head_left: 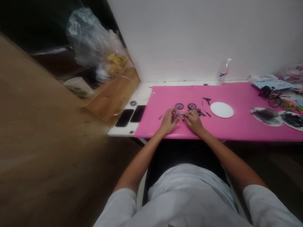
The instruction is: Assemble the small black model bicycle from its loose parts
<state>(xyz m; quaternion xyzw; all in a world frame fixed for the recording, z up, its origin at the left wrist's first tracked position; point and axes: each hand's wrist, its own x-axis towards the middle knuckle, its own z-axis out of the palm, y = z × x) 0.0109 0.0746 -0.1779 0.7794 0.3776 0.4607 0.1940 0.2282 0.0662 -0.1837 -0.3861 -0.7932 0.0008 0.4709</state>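
A small dark toy bicycle frame [180, 116] is between my hands over the pink sheet. My left hand [168, 121] has its fingers curled round the frame's left end. The fingers of my right hand [194, 121] are pinched at its right side; any tiny part between them is too small to make out. Just beyond my hands lie two toy wheels, a left wheel [179, 106] and a right wheel [192, 106]. Small black bicycle parts [201, 113] lie right of my right hand, close to a thin dark tool [207, 113] and a black L-shaped piece [206, 101].
A white plate [222, 109] lies to the right. Farther right are plates with black parts [265, 116] and an assembled toy bicycle [274, 97]. Two phones [138, 113] lie at the left edge. A clear bottle [224, 70] stands by the wall.
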